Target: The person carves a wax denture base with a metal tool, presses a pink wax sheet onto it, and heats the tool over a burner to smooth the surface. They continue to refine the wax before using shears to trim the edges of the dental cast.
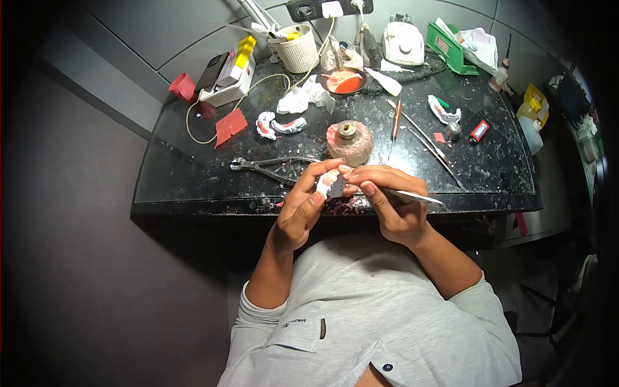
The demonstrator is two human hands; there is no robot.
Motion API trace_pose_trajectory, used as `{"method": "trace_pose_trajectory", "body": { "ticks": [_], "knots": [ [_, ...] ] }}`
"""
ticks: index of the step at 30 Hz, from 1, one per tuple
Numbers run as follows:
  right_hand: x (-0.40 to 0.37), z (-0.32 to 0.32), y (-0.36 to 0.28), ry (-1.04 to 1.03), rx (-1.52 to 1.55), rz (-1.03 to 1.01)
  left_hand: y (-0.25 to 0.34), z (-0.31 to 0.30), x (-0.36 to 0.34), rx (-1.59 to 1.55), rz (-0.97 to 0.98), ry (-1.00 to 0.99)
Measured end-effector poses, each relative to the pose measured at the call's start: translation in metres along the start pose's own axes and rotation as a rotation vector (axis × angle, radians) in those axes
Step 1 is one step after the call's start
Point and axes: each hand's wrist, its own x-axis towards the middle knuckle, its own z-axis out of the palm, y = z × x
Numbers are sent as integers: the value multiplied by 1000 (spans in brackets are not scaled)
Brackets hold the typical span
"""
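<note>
Head cam: L hand (298,211) pinches pink-white model (325,183), prob. grey-based; R hand (401,213) grips tool (423,197).

The person's hands meet close together, ahead of the torso (380,297). The left hand (298,218) is bent into a pinch, its thumb raised and its index finger reaching toward the right hand (401,209). The right is curled more tightly, thumb angled toward the left hand, index finger stretched above it. Between the hands the fingertips lie very near each other; contact is unclear. The left forearm (271,274) slopes down from its hand; the right forearm (448,258) slants down and outward.
</note>
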Motion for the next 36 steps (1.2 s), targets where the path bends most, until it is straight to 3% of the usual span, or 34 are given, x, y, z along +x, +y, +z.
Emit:
{"method": "trace_pose_trajectory", "body": {
  "ticks": [2,20,36],
  "knots": [
    [1,0,0,0,-25,-16,0,4,4,-13,79,-32],
    [1,-1,-3,-4,112,115,4,6,5,-22,85,-43],
    [1,-2,1,-59,72,78,2,5,5,-31,129,-59]
  ]
}}
